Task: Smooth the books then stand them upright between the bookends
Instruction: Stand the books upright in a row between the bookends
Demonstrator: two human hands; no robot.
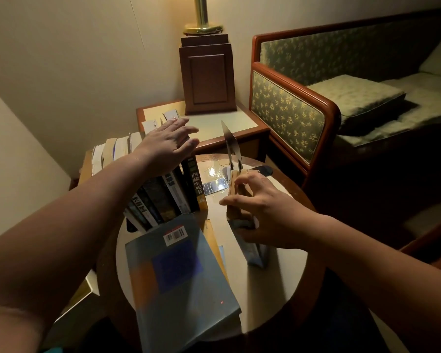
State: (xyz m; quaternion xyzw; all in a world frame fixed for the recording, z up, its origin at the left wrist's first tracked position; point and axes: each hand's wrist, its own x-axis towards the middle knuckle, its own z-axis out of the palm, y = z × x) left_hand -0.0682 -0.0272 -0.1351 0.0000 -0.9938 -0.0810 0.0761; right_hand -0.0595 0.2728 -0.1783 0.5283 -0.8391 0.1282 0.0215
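While the left hand (pixel 168 141) lies flat with straight fingers over the tops of the leaning row of books (pixel 168 192), the right hand (pixel 262 212) grips a slim book (pixel 256 254) upright on the bench (pixel 278 271), near the metal bookend (pixel 230 143). A gap separates row and slim book. If the left hand lets go, the tilted row could slump into that gap. The grey book (pixel 183 271) lying flat overhangs the bench edge and a nudge might tip it off.

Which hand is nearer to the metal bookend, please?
Right. The right hand holds a book just before the metal bookend; the left hand is over the book row.
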